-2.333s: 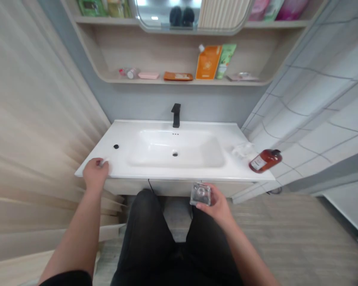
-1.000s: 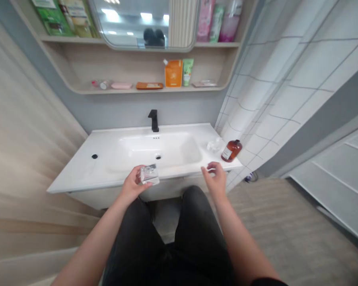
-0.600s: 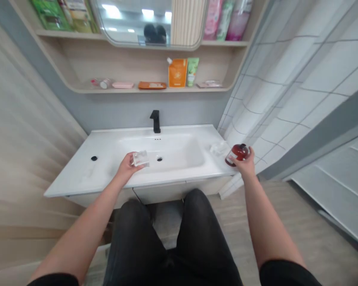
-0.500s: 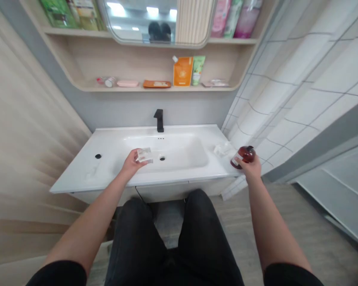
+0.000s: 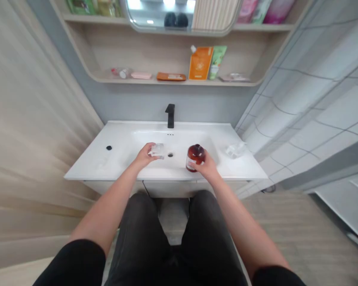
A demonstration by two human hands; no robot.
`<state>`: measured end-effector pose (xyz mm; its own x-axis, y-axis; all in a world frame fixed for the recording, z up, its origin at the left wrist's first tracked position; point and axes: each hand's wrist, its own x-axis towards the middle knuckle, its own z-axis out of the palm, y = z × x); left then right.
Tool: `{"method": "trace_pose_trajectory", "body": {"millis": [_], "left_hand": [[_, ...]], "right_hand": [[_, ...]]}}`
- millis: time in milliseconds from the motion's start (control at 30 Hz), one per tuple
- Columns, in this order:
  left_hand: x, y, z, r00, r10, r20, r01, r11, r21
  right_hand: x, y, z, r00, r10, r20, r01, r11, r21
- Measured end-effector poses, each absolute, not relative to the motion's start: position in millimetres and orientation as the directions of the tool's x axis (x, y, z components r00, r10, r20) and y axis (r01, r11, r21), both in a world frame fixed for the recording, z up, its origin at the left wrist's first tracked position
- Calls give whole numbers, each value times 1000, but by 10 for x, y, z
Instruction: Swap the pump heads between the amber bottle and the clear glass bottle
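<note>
My left hand (image 5: 144,155) is closed around a small clear square container (image 5: 158,150), held above the left half of the white sink basin (image 5: 155,169). My right hand (image 5: 207,164) grips a brown-red bottle (image 5: 197,154) with a white label, over the basin's right half. The bottle is roughly upright, its dark top facing up; whether a cap is on it I cannot tell. A gap separates the two held things, with the drain (image 5: 170,155) showing between them.
A black faucet (image 5: 170,115) rises behind the basin. Crumpled clear plastic (image 5: 235,150) lies on the right of the counter, a black round piece (image 5: 109,147) on the left. Above, a shelf (image 5: 143,81) bears an orange pouch (image 5: 201,63), a green tube (image 5: 217,62) and small packs.
The clear container passed from my right hand to my left. My right hand took hold of the bottle at the counter's right end and carried it left over the basin.
</note>
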<state>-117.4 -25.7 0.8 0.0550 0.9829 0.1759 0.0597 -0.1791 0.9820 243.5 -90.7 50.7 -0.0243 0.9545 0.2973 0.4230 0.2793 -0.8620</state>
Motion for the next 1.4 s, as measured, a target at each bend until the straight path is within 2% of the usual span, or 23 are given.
{"method": "trace_pose_trajectory", "body": {"millis": [133,267,433,633,933,1400], "left_hand": [[-1167,-196,80,27,981,192,-3,-192,981],[-1121,-42,138,-33,975,222,-31,-223,974],[-1067,145,84,-88,968,235,-86,-243,966],[-1122,171,-15,-10,983,182,-29,-182,983],[-1083,156,-44,140,983,118,51,-126,991],[-1079,137,-45,128,986,103,117,-118,986]], "right_hand": [[1963,-198,474,-139,972,192,413,233,-880],[1810,220,256,-145,978,148,417,197,-887],[1870,299,-17,-170,984,57,346,114,-931],[1864,267,21,-307,950,-61,312,40,-949],[1829,192,30,-400,915,-45,324,96,-941],[1845,242,-34,-416,908,-52,430,146,-891]]}}
